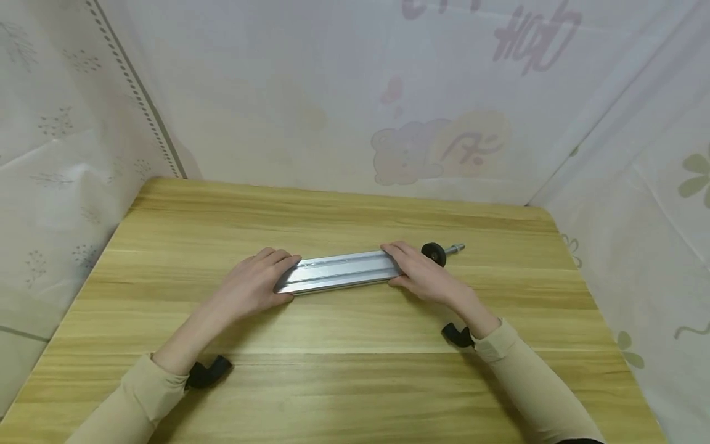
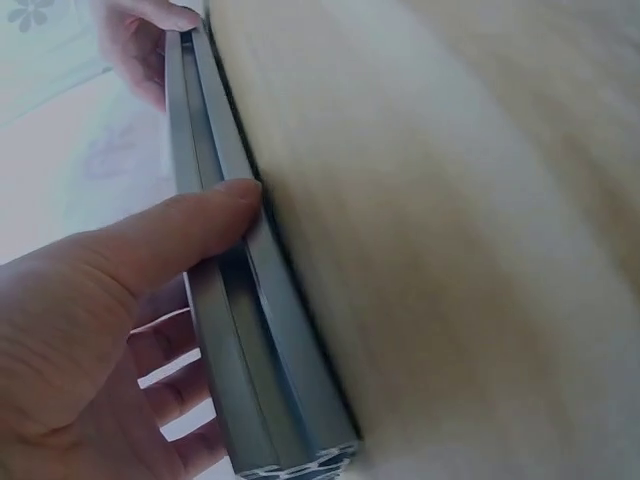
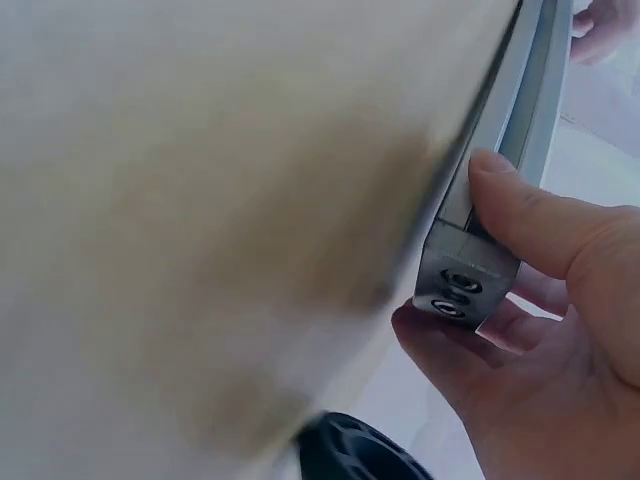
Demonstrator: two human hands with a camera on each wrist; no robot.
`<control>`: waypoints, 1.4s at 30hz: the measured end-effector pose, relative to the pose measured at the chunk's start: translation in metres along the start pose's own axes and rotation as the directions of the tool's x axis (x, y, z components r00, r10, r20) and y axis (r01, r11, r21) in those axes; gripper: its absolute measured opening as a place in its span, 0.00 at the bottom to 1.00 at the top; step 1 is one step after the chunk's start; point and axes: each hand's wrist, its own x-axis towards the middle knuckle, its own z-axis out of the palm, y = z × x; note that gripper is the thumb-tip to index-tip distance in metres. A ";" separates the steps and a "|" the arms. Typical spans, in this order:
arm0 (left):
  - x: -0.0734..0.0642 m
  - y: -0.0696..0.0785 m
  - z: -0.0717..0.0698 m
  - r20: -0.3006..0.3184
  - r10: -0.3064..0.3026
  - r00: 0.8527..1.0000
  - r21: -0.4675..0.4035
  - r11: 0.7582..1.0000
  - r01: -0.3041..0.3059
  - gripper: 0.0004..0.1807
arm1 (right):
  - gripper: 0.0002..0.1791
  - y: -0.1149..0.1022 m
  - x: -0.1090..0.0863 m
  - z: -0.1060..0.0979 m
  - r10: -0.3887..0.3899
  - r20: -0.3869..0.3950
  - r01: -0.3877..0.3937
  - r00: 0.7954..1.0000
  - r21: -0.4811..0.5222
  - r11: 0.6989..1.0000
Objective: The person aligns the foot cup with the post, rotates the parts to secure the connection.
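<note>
A silver aluminium extrusion bar with lengthwise grooves lies across the middle of the head view, a hand at each end. My left hand grips its left end. In the left wrist view the thumb presses on the slotted side, fingers behind, and the bar's hollow profile shows at the near end. My right hand grips the other end, thumb on the slotted side. That end carries a metal end plate with round holes. Both palms are hidden in the head view.
A levelling foot with a round black base and threaded stud lies just beyond my right hand. Black wrist-camera mounts show at both cuffs. The wooden table meets patterned cloth at its back and sides.
</note>
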 end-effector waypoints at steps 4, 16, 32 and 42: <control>-0.001 0.005 -0.010 -0.044 -0.017 0.999 -0.006 1.000 0.016 0.44 | 0.40 -0.005 -0.004 -0.016 -0.032 -0.082 0.037 0.996 0.058 0.998; -0.005 0.033 -0.037 -0.290 -0.011 0.957 0.002 1.000 0.012 0.45 | 0.45 -0.014 -0.019 -0.088 -0.112 -0.306 0.203 0.946 0.286 0.936; 0.004 0.073 -0.021 -0.508 -0.074 0.858 -0.091 0.995 0.032 0.44 | 0.49 -0.062 -0.015 -0.174 -0.200 -0.469 0.412 0.860 0.408 0.814; 0.008 0.100 -0.002 -0.626 -0.138 0.768 -0.144 0.988 0.061 0.47 | 0.43 -0.106 -0.009 -0.195 -0.333 -0.516 0.545 0.789 0.338 0.767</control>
